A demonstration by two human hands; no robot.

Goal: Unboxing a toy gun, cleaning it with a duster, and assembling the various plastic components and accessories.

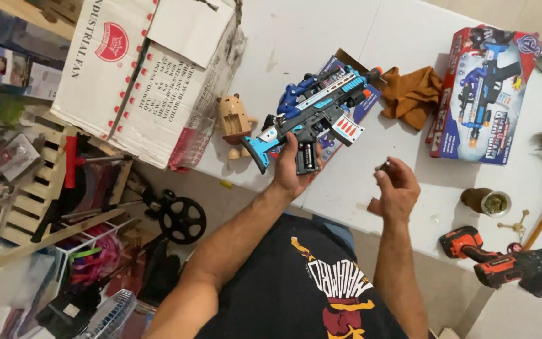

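Toy blaster (313, 108), blue and white, sits gripped by its handle in the left hand (292, 169) above the white table (359, 182), so the right hand (395, 189), pinching a small dark piece (383, 166), does best approaching the grip's open underside squarely.

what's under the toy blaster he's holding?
Under the toy blaster, held by the left hand, lies a flattened blue printed box on the white table. The blaster hides most of it.

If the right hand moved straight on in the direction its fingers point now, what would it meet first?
The right hand, pinching a small dark object, points up and slightly left across the white table. Probably it would first meet the orange cloth; depth is unclear.
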